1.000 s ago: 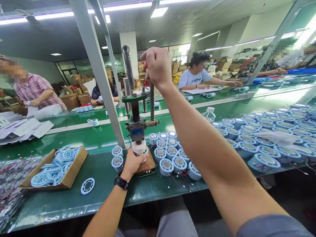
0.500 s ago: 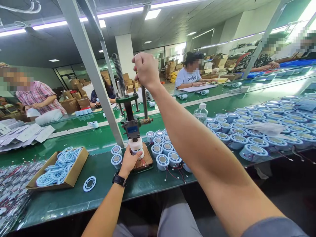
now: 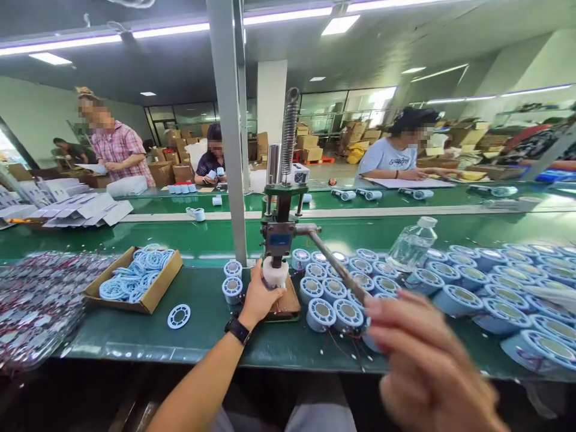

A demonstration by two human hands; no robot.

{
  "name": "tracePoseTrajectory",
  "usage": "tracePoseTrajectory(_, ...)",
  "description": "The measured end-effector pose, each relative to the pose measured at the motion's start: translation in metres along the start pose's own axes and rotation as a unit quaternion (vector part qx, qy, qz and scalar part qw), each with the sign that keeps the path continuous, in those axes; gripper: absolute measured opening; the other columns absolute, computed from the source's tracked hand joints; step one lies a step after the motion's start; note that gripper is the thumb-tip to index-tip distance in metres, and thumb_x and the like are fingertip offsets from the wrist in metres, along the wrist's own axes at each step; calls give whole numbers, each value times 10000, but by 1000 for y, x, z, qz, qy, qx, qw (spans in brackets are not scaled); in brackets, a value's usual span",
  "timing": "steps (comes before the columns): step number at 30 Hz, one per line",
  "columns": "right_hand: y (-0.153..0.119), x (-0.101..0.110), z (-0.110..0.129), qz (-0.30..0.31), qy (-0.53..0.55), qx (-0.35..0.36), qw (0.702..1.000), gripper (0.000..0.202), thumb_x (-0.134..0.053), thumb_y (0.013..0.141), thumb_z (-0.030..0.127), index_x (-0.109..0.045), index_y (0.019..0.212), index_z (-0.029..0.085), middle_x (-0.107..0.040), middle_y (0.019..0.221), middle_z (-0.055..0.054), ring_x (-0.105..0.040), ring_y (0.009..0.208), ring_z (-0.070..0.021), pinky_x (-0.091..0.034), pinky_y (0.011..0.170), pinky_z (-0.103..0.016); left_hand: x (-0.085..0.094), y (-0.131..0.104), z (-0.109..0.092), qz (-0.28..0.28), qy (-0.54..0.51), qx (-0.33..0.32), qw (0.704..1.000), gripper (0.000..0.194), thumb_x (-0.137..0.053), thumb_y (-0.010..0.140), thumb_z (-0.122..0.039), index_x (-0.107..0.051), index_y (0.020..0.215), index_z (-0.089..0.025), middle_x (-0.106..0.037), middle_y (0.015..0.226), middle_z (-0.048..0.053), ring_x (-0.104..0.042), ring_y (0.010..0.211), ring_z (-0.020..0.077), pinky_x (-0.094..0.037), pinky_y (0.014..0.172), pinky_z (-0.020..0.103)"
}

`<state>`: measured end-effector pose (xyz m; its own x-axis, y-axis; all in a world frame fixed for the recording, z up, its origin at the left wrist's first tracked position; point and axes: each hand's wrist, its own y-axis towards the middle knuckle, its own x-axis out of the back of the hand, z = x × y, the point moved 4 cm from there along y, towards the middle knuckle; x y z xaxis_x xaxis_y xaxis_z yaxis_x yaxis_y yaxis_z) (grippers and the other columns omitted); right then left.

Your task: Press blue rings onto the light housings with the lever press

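Note:
A hand press (image 3: 279, 237) with a tall spring stands at the centre, its white pressing head (image 3: 275, 271) low over the wooden base (image 3: 288, 300). My left hand (image 3: 260, 300), a black watch on its wrist, is wrapped round a part directly under that head; the part is mostly hidden. Slanting down to the right is the press lever (image 3: 337, 267). My right hand (image 3: 423, 348), blurred, has its curled fingers at the lever's end. Round light-blue units (image 3: 322, 313) with wires stand on both sides of the press.
A cardboard box (image 3: 155, 294) of blue rings and one loose disc (image 3: 179, 316) lie at left, beside heaped wired parts (image 3: 40, 300). A plastic bottle (image 3: 411, 243) leans among the units at right. A metal post (image 3: 228, 132) rises behind the press. Several people sit or stand across the conveyor.
My right hand has swung the lever from upright down to the right. My left hand stays at the part under the press. The camera view has turned and levelled.

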<state>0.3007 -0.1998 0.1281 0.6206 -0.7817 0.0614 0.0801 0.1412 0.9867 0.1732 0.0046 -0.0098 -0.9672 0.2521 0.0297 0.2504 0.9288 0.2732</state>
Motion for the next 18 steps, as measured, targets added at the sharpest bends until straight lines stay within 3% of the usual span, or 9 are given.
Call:
tracePoseTrajectory(3,108,-16,-28,5,20,29,999,258,-449,1000,221,-683,905,174,-666,863,-29,-662,827,-117,-508,719,-276,-5,3,-4,-18,-61,19,998,1044,-831,610,-134,-292,1504,-152,-610,1288,137,-542,1253,260,-350,1138,413)
tracePoseTrajectory(5,172,-40,-59,18,41,-37,998,392,-356,1008,283,-697,882,137,-630,747,-16,-652,699,-75,-445,628,-226,-7,1,-7,-22,-83,28,996,1076,-828,622,-124,-237,1521,-148,-639,1236,130,-586,1192,242,-398,1100,397)
tracePoseTrajectory(7,213,-72,-93,61,51,-129,989,442,-333,978,320,-700,862,103,-613,681,1,-638,605,-52,-406,586,-212,-3,-8,-11,-35,-52,25,998,952,-812,656,-137,-326,1475,-161,-659,1191,113,-614,1137,231,-436,1059,386)
tracePoseTrajectory(10,233,-113,-129,107,28,-203,973,462,-341,935,357,-701,862,78,-660,690,-2,-629,541,-38,-385,550,-189,11,-29,-15,-57,37,3,998,554,-760,736,-190,-546,1246,-173,-658,1164,108,-627,1100,235,-471,1007,380)
tracePoseTrajectory(12,232,-127,-141,98,22,-210,973,541,-261,916,378,-700,868,64,-686,731,-33,-657,584,-55,-378,548,-196,21,-41,-15,-64,75,-10,995,424,-692,777,-161,-566,1181,-171,-662,1135,107,-635,1072,226,-476,993,383)
tracePoseTrajectory(16,233,-129,-146,68,20,-220,973,641,-209,880,422,-694,967,12,-709,842,-124,-693,722,-130,-412,584,-271,33,-48,-14,-87,152,-29,984,528,-560,760,-37,-527,1272,-165,-668,1110,102,-618,1074,227,-461,1008,414)
tracePoseTrajectory(18,232,-120,-141,83,5,-214,973,603,-247,887,438,-692,1066,72,-712,951,-101,-694,907,-190,-432,655,-330,32,-51,-17,-93,173,-44,980,553,-528,745,-21,-533,1279,-164,-637,1186,116,-591,1131,240,-474,992,408)
